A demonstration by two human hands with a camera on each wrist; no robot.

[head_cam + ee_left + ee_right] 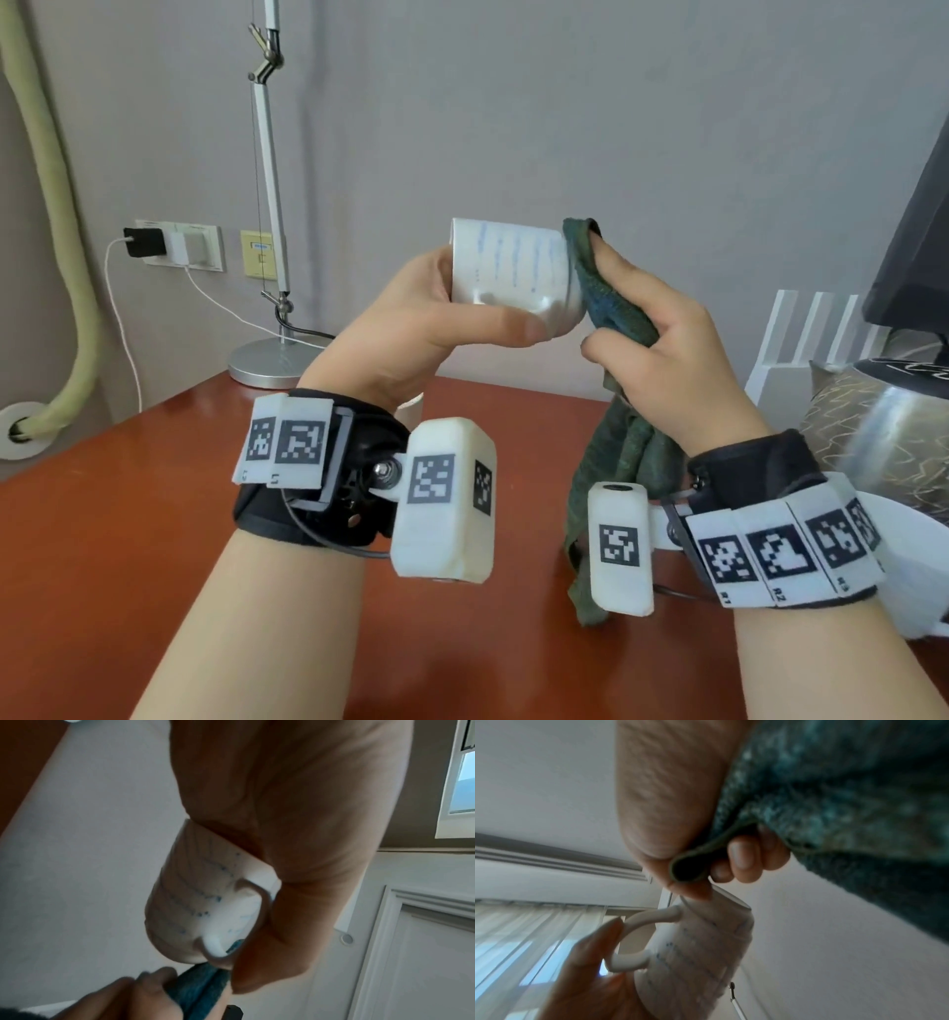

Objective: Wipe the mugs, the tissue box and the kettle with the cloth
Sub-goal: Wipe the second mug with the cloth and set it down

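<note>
The white ceramic mug with faint blue lettering (506,267) lies on its side in the air above the red-brown wooden table (128,503), its base turned toward the right. The left hand (411,318) curls round its open end, the thumb stretched along the underside beside the handle. Against the base, the right hand (662,334) pinches a dark green-blue terry cloth (601,298) between thumb and fingers and presses it on; the loose tail hangs below that grip. The risk, I judge, is slippage: glazed ceramic held mostly by the rim could twist out under a hard sideways rub and drop onto the table. The trailing cloth could also brush the steel kettle (893,437) just right of the right wrist.
</note>
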